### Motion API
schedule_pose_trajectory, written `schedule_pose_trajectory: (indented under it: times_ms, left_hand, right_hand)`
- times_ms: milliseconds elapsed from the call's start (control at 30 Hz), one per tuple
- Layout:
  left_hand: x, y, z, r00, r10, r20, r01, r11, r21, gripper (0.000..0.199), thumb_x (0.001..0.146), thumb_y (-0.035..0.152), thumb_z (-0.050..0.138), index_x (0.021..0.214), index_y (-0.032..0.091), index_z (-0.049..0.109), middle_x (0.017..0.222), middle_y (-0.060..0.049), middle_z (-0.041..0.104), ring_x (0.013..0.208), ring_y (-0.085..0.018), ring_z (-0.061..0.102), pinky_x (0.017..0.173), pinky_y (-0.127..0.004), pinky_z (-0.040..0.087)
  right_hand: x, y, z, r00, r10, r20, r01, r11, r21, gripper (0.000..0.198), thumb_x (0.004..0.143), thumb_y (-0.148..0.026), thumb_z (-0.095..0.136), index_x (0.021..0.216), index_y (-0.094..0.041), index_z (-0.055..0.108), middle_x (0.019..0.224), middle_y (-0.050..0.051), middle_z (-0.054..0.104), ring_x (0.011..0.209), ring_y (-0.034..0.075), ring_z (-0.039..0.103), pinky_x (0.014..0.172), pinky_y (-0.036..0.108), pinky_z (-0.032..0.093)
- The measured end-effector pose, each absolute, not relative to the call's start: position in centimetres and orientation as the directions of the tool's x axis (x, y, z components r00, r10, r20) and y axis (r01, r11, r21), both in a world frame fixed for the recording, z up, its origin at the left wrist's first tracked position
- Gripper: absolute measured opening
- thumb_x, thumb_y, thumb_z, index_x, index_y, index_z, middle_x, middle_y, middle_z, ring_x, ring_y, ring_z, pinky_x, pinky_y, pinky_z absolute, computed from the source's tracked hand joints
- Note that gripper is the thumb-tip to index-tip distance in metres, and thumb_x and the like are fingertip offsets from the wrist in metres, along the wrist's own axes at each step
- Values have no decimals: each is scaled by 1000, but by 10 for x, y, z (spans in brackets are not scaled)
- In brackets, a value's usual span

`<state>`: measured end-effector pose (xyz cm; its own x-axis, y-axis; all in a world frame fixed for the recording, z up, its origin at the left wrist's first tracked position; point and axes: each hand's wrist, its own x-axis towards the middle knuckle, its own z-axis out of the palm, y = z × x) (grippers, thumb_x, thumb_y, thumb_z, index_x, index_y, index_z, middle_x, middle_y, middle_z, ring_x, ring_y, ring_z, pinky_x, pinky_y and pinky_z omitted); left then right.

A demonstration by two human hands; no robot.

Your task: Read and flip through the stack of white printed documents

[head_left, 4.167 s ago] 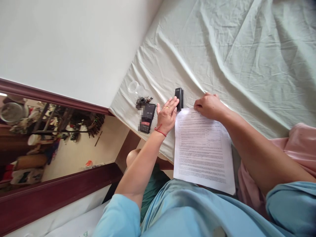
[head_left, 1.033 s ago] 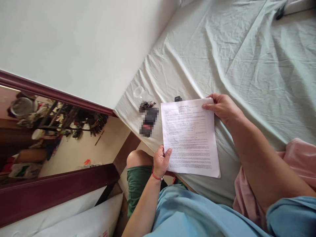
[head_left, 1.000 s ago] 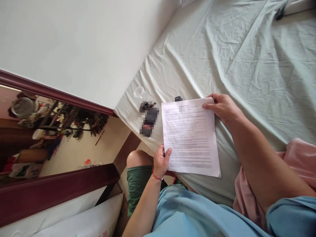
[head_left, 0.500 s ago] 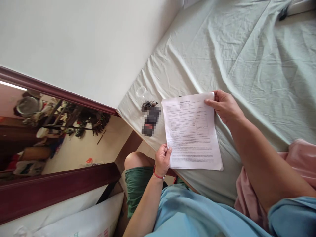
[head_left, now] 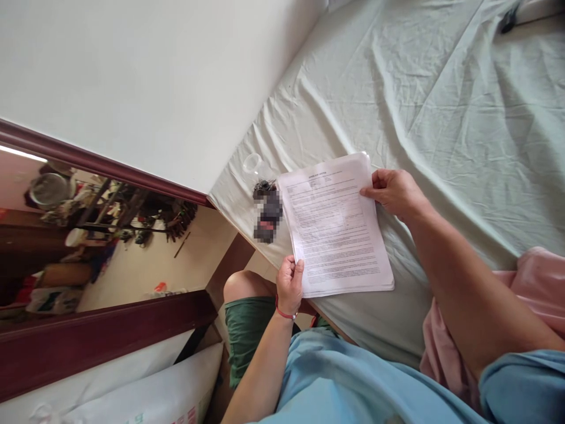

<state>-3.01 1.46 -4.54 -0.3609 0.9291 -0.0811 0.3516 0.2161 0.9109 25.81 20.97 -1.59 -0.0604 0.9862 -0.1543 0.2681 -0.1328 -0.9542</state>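
Note:
A stack of printed paper sheets (head_left: 338, 229) is held up in front of me over the bed's edge, its text side facing me. My left hand (head_left: 290, 284) pinches the lower left edge, thumb on top; a red cord is round that wrist. Higher up, my right hand (head_left: 392, 191) grips the right edge between thumb and fingers. Just left of the sheets lie a clear plastic cup (head_left: 253, 166), a tangle of dark small items (head_left: 263, 188) and a pixelated dark object (head_left: 268, 217).
The pale green bedsheet (head_left: 424, 106) is wrinkled and meets a white wall (head_left: 132, 76). Pink cloth (head_left: 538, 288) lies at my right. A maroon-framed opening (head_left: 101, 188) shows a cluttered floor. White sacks (head_left: 145, 388) stand low at the left.
The sheets' upper part has shifted left and up, tilting a little. My right hand has slid down to a lower spot on the right edge. My left hand keeps its hold.

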Motion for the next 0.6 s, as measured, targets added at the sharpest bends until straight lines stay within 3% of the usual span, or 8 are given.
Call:
schedule_pose_trajectory:
  times_ms: [167, 400, 600]
  left_hand:
    - [-30, 15, -45, -389, 921, -13, 434, 196, 879, 47, 100, 63, 57, 90, 19, 68, 75, 1, 60, 71, -15, 52, 68, -26, 44]
    - [-27, 16, -41, -369, 930, -2, 517, 207, 830, 48, 101, 64, 53, 96, 19, 69, 80, -2, 66, 74, -17, 58, 72, -28, 47]
    - [-27, 16, -40, -371, 929, 7, 528, 205, 824, 47, 100, 64, 53, 93, 20, 67, 75, -1, 63, 70, -17, 56, 69, -29, 46]
  right_hand:
    - [260, 210, -18, -54, 991, -125, 316, -102, -943, 21, 80, -27, 72, 68, -22, 56, 66, -2, 51, 68, 16, 49, 66, 33, 39]
    - [261, 210, -7, 55, 998, -39, 513, -62, -856, 30, 82, -22, 67, 61, -23, 46, 65, -1, 50, 67, 17, 47, 67, 35, 37]
    - [267, 213, -14, 148, 989, -8, 330, -57, -942, 11, 80, -25, 70, 76, -24, 60, 76, 1, 64, 71, 19, 56, 69, 35, 44]
